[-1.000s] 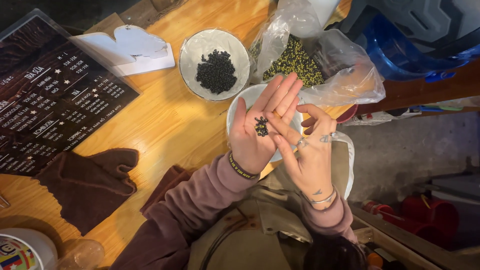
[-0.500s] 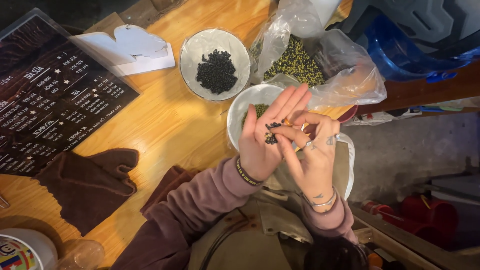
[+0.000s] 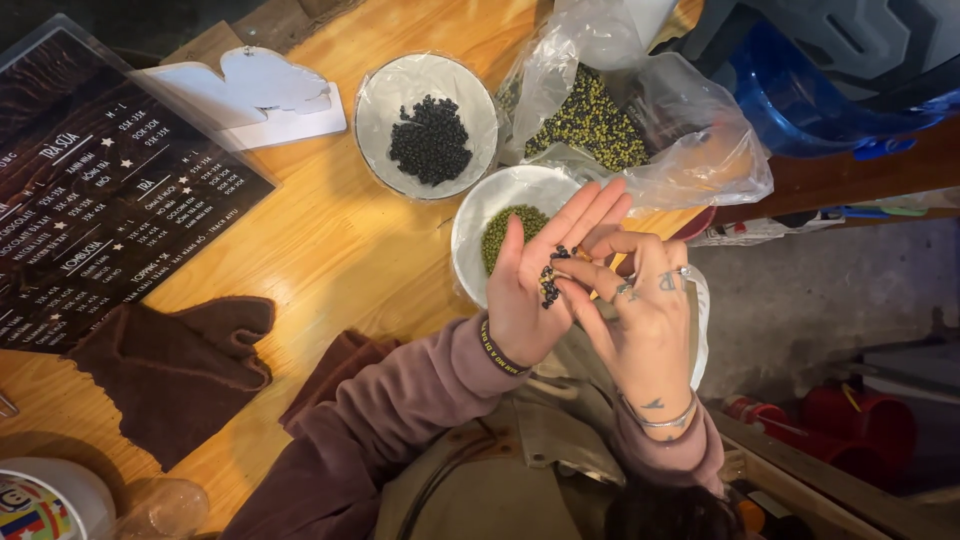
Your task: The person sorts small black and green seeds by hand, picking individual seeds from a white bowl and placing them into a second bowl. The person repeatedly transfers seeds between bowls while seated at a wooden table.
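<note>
The open left hand (image 3: pixel 535 290) cupped black beans (image 3: pixel 550 280) over the surface's right edge, the right hand's (image 3: pixel 640 320) fingertips pinching them from the right.

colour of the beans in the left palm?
Black beans on the open left hand; head view.

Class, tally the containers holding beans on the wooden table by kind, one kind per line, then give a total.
Round white bowls: 2, one with black beans, one with green beans.
Clear plastic bags: 1, holding mixed green and dark beans.
Total: 3 containers.
A few black beans also lie in the open left hand.
</note>
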